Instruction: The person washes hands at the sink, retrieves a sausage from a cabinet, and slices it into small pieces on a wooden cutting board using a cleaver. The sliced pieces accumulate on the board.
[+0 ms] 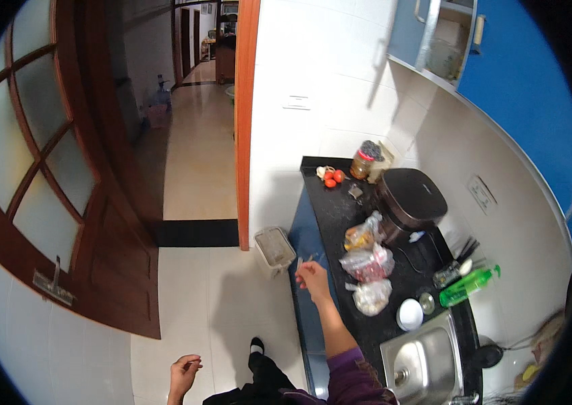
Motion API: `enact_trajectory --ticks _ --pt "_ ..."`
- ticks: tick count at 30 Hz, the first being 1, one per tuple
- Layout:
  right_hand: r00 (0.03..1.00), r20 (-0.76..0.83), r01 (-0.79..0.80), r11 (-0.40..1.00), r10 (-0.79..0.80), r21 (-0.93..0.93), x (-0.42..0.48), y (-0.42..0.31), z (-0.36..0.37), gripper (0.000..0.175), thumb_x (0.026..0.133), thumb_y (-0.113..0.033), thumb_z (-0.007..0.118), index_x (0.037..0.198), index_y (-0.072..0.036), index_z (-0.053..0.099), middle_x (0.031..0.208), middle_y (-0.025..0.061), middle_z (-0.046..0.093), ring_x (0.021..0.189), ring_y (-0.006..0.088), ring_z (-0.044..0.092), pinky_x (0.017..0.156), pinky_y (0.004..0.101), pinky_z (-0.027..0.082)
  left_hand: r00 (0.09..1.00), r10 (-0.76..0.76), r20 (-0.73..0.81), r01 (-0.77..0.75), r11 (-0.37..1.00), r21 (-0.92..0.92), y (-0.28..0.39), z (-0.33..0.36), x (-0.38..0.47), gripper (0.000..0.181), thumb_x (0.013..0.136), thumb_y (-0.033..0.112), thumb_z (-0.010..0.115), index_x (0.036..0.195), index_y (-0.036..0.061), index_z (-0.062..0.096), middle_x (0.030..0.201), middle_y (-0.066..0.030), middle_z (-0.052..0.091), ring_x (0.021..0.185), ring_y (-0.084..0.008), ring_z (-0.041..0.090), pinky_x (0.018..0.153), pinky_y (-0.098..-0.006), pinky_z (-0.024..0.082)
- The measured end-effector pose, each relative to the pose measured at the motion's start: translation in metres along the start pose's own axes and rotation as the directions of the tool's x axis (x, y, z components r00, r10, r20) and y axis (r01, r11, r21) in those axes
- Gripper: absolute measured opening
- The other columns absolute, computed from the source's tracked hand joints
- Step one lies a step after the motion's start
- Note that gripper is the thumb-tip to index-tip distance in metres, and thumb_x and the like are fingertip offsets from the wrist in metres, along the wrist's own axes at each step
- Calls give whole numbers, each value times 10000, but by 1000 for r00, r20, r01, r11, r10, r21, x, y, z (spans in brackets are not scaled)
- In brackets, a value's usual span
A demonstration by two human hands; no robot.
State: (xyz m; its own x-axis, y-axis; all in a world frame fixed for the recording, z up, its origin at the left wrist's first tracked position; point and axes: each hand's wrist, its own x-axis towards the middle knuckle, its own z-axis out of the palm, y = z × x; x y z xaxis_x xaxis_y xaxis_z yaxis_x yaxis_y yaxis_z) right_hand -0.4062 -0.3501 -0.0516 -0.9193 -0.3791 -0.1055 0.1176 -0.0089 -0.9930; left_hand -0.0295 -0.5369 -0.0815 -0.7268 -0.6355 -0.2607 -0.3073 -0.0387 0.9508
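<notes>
My left hand hangs over the tiled floor, loosely curled, with nothing seen in it. My right hand is in front of the blue base cabinet, fingers bent together; a small pale thing shows at the fingertips, and whether it is held is unclear. On the black countertop, right of that hand, lie a clear bag of pale food, a bag with reddish contents and a bag with yellow-orange contents. A white bowl and a small glass stand by the steel sink.
A dark rice cooker, a lidded jar and tomatoes are at the counter's far end. A green pump bottle is behind the sink. A waste bin stands by the doorway. The wooden door is at left.
</notes>
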Motion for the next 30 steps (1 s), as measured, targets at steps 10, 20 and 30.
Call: enact_trajectory --ticks 10,20,30 --pt "932 -203 -280 953 299 117 192 75 14 167 813 -65 524 969 -18 562 813 68 615 607 130 583 447 223 442 987 -123 -107 126 992 20 47 -3 80 119 829 30 535 914 -42 575 818 -94 612 709 -166 617 612 -255 496" --pt "908 -145 -373 917 392 143 -19 141 -15 154 751 -79 561 899 -43 585 756 64 614 603 135 572 506 239 469 954 13 300 -27 999 42 49 4 142 158 832 62 544 948 -41 574 866 -107 622 760 -165 620 652 -257 502" --pt "360 -771 -393 835 526 386 -415 123 -8 185 772 -165 627 764 15 585 650 83 595 515 130 537 456 246 450 444 70 893 -310 947 80 56 111 81 192 783 106 580 956 25 606 863 -89 632 730 -137 603 671 -257 479"
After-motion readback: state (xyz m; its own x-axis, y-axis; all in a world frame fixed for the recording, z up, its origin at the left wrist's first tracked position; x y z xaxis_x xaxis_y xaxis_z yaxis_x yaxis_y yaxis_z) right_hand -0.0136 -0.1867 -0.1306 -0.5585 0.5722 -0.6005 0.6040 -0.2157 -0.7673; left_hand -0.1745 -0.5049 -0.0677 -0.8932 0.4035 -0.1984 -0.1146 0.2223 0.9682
